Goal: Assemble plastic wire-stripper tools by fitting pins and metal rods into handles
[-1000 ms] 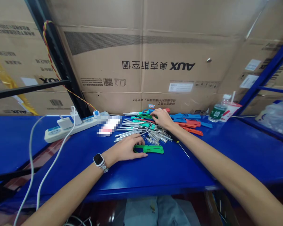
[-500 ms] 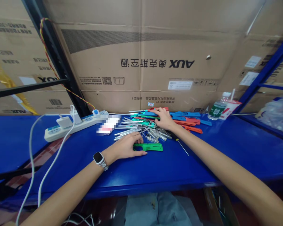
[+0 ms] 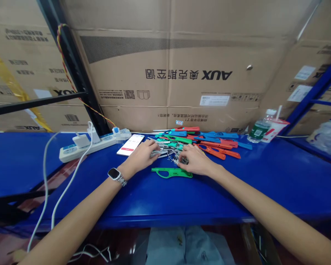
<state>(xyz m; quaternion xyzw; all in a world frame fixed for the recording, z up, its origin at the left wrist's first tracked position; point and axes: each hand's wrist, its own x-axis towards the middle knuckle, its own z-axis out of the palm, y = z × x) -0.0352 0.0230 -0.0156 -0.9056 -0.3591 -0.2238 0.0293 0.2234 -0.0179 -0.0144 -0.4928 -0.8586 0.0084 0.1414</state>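
1. Head view: a green casing (image 3: 174, 172) lies flat on the blue table (image 3: 160, 198), just in front of the heap — slim and bright, with an oval finger loop towards its left and a broader right end.
2. Behind it, silver rods (image 3: 163, 152) and small wired metal parts (image 3: 172, 158) lie tangled together; red, orange, blue and green casings (image 3: 213, 151) spread beyond and to the right.
3. The left hand (image 3: 145, 155) is partly curled at the rods, with a narrow gap between thumb and fingers; I cannot tell whether it grips any.
4. The right hand (image 3: 195, 159) bends its fingers down among the metal parts — thumb close to the green casing's right end — but whether they hold anything is hidden.
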